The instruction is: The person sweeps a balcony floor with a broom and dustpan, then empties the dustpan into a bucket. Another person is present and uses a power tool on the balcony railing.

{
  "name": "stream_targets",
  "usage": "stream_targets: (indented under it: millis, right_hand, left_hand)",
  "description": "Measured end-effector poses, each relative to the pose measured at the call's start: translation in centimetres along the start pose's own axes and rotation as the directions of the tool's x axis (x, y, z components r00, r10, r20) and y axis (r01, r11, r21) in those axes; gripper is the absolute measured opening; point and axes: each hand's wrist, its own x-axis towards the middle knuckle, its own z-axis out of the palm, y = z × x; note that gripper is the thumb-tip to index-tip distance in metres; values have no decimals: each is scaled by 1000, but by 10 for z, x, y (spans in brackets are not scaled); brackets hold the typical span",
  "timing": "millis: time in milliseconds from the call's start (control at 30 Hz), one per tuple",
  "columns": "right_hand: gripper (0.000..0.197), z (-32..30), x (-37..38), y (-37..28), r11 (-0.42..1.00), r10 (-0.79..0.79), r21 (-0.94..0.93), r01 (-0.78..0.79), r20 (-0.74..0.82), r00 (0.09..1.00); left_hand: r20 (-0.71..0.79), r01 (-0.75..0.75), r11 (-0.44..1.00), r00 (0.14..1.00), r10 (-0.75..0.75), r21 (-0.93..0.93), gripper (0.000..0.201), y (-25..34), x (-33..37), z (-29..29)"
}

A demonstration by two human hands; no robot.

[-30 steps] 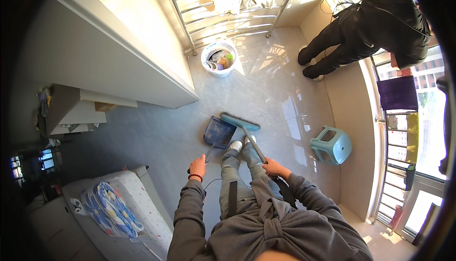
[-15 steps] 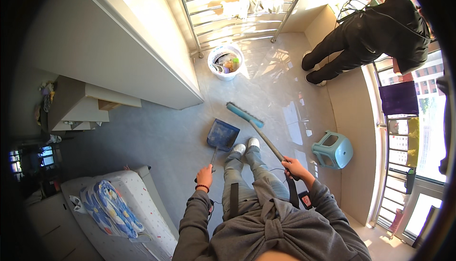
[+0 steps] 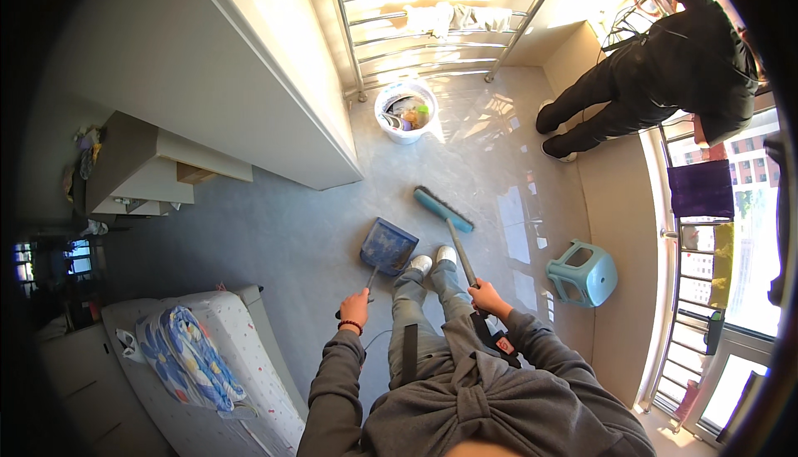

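My left hand (image 3: 355, 305), with a beaded bracelet at its wrist, is closed round the handle of a dark blue dustpan (image 3: 389, 245). The pan lies on the floor just ahead of my shoes. In my right hand (image 3: 489, 298) is the long handle of a broom (image 3: 444, 208), fingers wrapped round it. Its light blue head with dark bristles lies slantwise on the floor, to the right of the dustpan and apart from it.
A white bucket (image 3: 405, 139) full of mixed items stands ahead by the metal railing. To the right is a light blue plastic stool (image 3: 592, 276). Another person in black (image 3: 640, 75) stands at the upper right. A mattress (image 3: 233, 324) with a blue floral quilt lies at the lower left.
The broom head has shifted right and slightly nearer, and my right hand has moved left toward my body's middle. My left hand has barely moved with the dustpan.
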Motion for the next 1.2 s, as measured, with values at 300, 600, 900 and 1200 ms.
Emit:
stream_targets:
  millis: [300,600,900,1200]
  right_hand:
    - [15,-21,-17,-33,985,15,158,-72,336,942]
    - [43,-66,-44,-42,910,61,360,-205,373,926]
    - [18,-38,-13,-23,993,-62,96,64,-29,998]
    - [26,-11,-9,5,988,-32,-149,30,-14,999]
  left_hand:
    - [-25,-37,999,999,36,-39,22,6,1,7]
    - [1,-20,1000,1000,20,-17,27,5,-4,11]
    - [1,15,999,1000,-15,-42,24,2,-1,13]
    - [-12,16,994,1000,-18,-113,20,2,3,23]
